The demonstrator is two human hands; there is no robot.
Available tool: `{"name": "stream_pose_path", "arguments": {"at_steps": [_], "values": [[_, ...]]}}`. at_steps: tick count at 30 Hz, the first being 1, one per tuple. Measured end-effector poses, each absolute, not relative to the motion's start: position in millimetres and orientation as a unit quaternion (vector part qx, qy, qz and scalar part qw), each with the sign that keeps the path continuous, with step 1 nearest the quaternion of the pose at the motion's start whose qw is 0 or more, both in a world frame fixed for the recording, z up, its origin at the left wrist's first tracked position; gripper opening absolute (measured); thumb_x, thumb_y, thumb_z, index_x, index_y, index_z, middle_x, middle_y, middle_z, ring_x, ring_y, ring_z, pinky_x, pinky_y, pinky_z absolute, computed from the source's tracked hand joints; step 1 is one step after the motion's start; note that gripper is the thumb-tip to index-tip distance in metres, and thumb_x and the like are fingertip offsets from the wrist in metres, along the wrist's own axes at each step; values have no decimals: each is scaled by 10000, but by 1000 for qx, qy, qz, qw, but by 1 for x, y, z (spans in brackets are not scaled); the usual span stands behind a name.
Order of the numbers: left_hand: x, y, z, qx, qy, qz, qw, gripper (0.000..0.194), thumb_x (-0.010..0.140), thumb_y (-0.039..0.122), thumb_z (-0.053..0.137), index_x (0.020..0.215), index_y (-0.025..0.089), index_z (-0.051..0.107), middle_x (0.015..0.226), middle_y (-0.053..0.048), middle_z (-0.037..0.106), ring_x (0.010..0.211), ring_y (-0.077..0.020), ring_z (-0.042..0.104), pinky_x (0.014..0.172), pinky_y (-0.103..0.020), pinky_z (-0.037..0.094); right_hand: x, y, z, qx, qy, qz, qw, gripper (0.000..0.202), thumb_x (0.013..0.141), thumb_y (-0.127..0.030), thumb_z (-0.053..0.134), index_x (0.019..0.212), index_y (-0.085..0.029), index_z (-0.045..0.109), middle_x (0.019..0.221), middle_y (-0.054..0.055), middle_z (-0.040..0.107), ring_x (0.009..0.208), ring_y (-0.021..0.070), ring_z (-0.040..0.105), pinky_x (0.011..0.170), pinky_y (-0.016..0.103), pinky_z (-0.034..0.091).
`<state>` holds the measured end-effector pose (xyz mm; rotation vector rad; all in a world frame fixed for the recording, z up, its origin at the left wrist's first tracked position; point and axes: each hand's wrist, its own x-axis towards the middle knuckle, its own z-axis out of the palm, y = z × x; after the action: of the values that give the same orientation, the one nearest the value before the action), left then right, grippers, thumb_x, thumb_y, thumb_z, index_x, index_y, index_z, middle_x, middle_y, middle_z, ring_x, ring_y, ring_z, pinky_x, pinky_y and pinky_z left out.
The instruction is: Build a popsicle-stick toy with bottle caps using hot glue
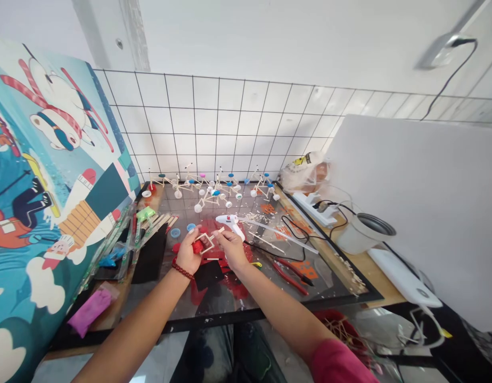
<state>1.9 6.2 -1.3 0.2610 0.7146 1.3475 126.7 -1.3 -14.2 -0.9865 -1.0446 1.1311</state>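
My left hand (189, 252), with a red bead bracelet at the wrist, is closed on a small square frame of pale wooden sticks (206, 244). The fingers of my right hand (230, 248) are pinched at the frame's upper right, on a short wooden stick (219, 232). Whether that stick is joined to the frame I cannot tell. Red pieces (197, 246) show behind the frame, beside my left fingers. Just beyond my right hand lies a white glue gun (235, 225). A black square sheet (208, 273) lies below the hands, and two blue bottle caps (175, 233) lie to their left.
Several stick models with bottle-cap wheels (216, 193) stand along the back. Red-handled pliers (290, 276) and a loose black cable (297, 225) lie on the right. A power strip (316, 208) and white pot (360, 234) flank the board; ice-cream sticks (156, 229) lie left.
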Motion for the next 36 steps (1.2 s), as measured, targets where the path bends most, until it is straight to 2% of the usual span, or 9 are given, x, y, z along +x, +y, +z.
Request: {"name": "stream_pose_path", "arguments": {"at_steps": [3,10,23,30,36], "values": [[2,7,-4,134,314,613,713,231,724,111,726,937,155,650,638,21,595,528,-78,543,528,-193,490,127,-2,-13,-432,-455,486,608,395,701,-543,714,565,-196,581,535,-43,436,557,113,363,554,270,300],[2,10,-8,151,304,618,709,269,676,130,774,917,144,656,595,38,549,512,-82,526,519,-207,470,128,-2,-14,-435,-469,477,603,385,717,-556,701,619,-189,638,553,-20,495,579,125,415,560,265,334],[4,11,-12,143,307,617,710,235,703,128,744,919,143,652,603,34,559,516,-87,533,526,-215,478,129,0,-22,-418,-486,468,608,368,762,-501,705,591,-185,626,559,-33,489,565,112,393,589,269,346],[0,14,-13,156,311,621,702,247,702,141,757,922,158,646,638,19,595,543,-107,585,538,-225,493,126,-4,-17,-420,-500,467,596,385,751,-555,692,632,-192,648,599,-16,541,601,133,450,593,272,365],[2,15,-17,158,313,622,701,227,720,145,753,924,148,654,646,17,592,541,-107,581,529,-227,489,126,-1,-22,-433,-486,465,600,438,761,-598,664,604,-193,605,598,-18,514,574,116,410,563,261,349]]}}
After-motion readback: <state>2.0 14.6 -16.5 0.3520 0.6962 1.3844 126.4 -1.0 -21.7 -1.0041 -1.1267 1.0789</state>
